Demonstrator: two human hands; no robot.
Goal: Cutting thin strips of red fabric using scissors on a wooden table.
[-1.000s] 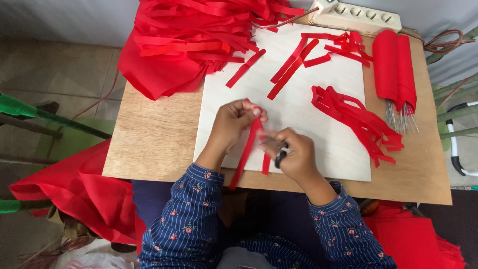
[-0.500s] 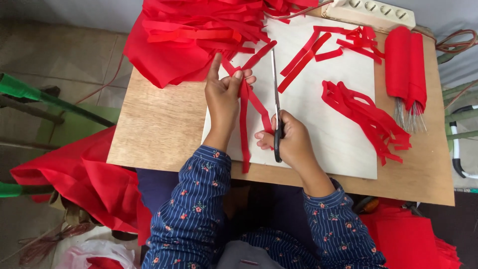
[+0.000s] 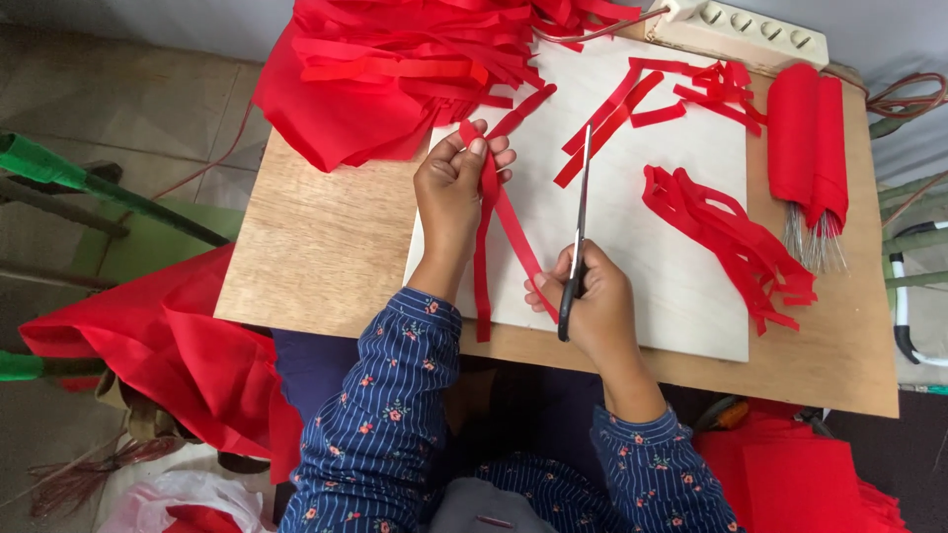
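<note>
My left hand (image 3: pixel 454 192) pinches the top of a folded red paper strip (image 3: pixel 499 222) over the white sheet (image 3: pixel 642 247). The strip's two tails hang down towards me, one reaching my right hand. My right hand (image 3: pixel 597 301) grips black-handled scissors (image 3: pixel 578 232); their closed blades point away from me, up the sheet. The hands are about a hand's width apart, the strip stretched between them.
A big heap of red paper and cut strips (image 3: pixel 395 69) covers the wooden table's (image 3: pixel 316 257) far left. Loose strips (image 3: pixel 652 99) and a bundle of strips (image 3: pixel 731 237) lie on the sheet. Red rolls with wires (image 3: pixel 810 148) and a white power strip (image 3: pixel 741 35) sit at right.
My left hand has lifted the strip away from me, up the sheet. The right hand with the scissors has shifted right and the blades now point straight up the sheet.
</note>
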